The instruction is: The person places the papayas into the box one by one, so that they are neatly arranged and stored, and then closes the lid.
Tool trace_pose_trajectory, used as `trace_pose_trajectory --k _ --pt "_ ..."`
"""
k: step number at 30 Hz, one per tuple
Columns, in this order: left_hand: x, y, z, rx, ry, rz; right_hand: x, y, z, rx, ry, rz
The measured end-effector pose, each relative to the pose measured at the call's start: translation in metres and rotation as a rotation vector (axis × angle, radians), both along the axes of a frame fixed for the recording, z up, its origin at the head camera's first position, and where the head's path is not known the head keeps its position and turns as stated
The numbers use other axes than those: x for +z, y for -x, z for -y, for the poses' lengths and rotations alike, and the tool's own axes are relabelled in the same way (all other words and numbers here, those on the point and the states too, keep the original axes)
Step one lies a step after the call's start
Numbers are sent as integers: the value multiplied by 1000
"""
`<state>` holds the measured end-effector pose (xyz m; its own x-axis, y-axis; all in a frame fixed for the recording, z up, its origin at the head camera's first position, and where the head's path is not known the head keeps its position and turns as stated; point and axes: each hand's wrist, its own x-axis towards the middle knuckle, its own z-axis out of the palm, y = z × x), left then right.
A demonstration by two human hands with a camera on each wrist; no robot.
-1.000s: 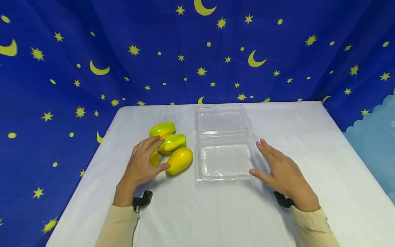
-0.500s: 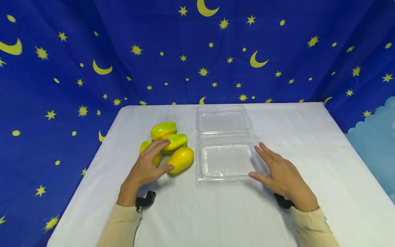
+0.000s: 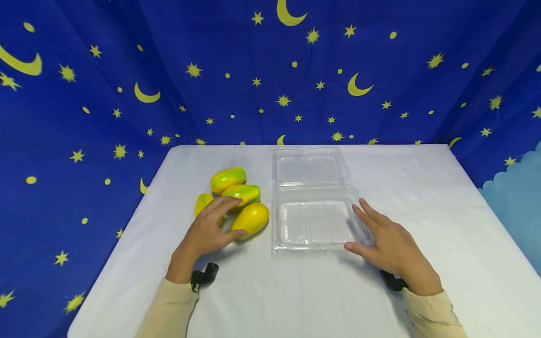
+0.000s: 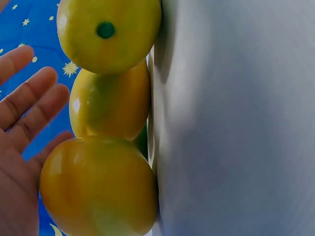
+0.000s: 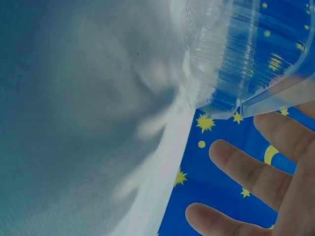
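Note:
Several glossy yellow-green papayas lie in a group left of the container. My left hand [image 3: 210,228] is spread over the near ones, its thumb at the near end of the front papaya [image 3: 251,218] and its fingers reaching over the middle papaya [image 3: 245,191]. The left papaya [image 3: 204,202] is partly hidden by this hand. In the left wrist view the fingers [image 4: 37,93] stand extended beside the papayas. A clear plastic clamshell container [image 3: 276,225] lies unfolded, its lid [image 3: 310,167] on the far side. My right hand [image 3: 393,246] is at its right edge with fingers extended, thumb near the front corner.
The back papaya [image 3: 228,180] lies behind the others. White cloth covers the table [image 3: 313,295], and a blue curtain [image 3: 236,47] with yellow stars and moons hangs behind and at the sides. Each wrist wears a black camera mount [image 3: 204,274].
The left hand has shifted slightly right and nearer, uncovering more of the left papaya. The head view has turned a little. The right hand stays by the container, and the papayas stay in their arrangement.

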<state>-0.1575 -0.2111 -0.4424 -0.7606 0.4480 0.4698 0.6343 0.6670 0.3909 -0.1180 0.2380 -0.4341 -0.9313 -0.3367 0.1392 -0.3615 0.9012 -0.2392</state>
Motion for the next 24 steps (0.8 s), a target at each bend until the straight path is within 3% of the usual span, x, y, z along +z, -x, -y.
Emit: trace_pose_trajectory --k 7,24 --pt "-6 3 0 78 96 -128 -5 0 0 10 -15 -48" --pt "-12 4 0 114 240 -124 -5 0 -2 16 -12 -56"
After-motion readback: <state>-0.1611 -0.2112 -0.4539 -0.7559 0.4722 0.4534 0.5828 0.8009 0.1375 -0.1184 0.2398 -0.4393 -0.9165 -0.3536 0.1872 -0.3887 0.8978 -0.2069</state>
